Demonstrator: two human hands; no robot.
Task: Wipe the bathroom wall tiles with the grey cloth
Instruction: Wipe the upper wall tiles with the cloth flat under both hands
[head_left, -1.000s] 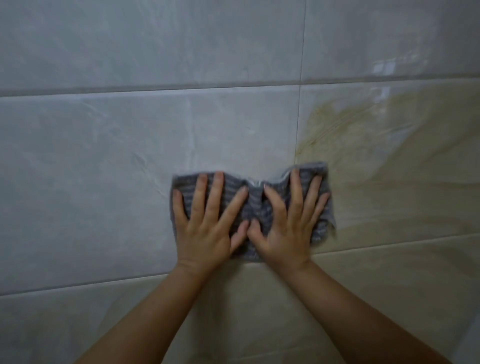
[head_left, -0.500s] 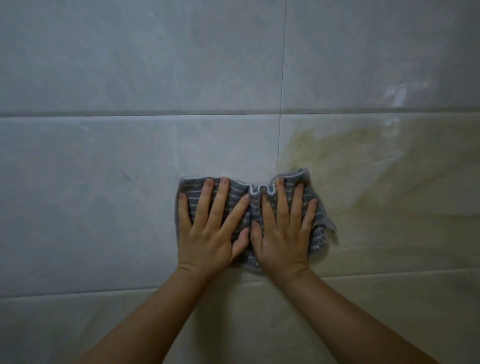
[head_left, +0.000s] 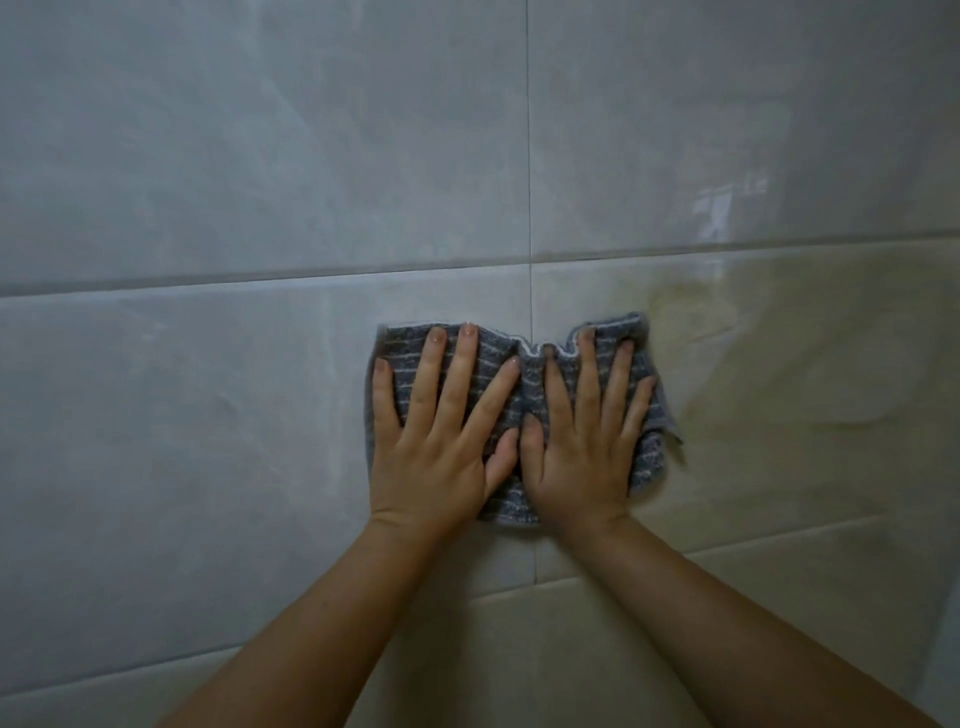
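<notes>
Over the last second I've slid the grey cloth (head_left: 531, 400) right across the wall tiles (head_left: 208, 415). My left hand (head_left: 441, 441) and right hand (head_left: 582, 447) press it flat with fingers spread, no real grip. The yellowish patch (head_left: 779, 374) is just beside it, so there's more to wipe.

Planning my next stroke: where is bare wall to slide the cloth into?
Bare tile left of the left hand, above the cloth to the grout line, and right across the yellowish patch. Crowded below: both forearms.

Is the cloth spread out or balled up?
Spread out. The cloth lies against the tiles under the flat left hand and right hand.
</notes>
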